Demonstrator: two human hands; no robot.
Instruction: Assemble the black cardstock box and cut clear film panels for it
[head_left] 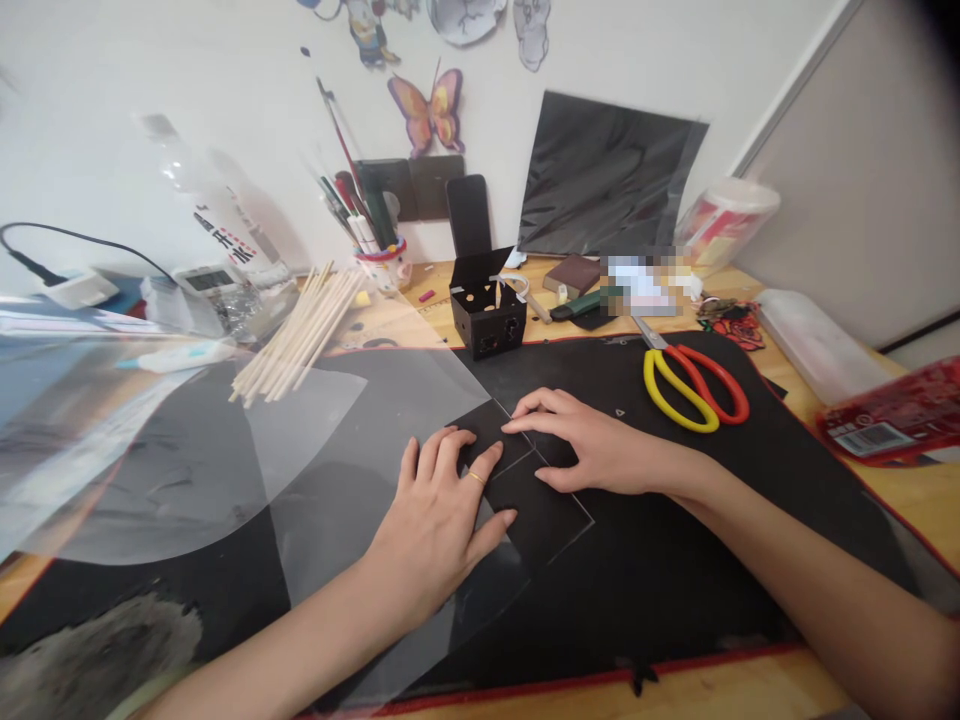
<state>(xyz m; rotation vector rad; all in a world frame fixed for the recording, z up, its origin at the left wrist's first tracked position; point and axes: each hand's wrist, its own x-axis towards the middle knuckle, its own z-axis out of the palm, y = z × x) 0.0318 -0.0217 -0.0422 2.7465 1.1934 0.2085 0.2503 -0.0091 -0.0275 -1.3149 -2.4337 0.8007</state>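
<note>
My left hand lies flat with fingers spread, pressing on a clear plastic sheet and the edge of a black folded card piece on the black mat. My right hand rests on the same black card just to the right, fingers stretched out along its fold line, thumb tucked below. The two hands nearly touch at the fingertips. Neither hand grips anything.
Yellow and red scissors lie right of my hands. A small black cut-out box stands behind them. A bundle of wooden sticks, a pen cup, a black sheet against the wall and a red packet surround the mat.
</note>
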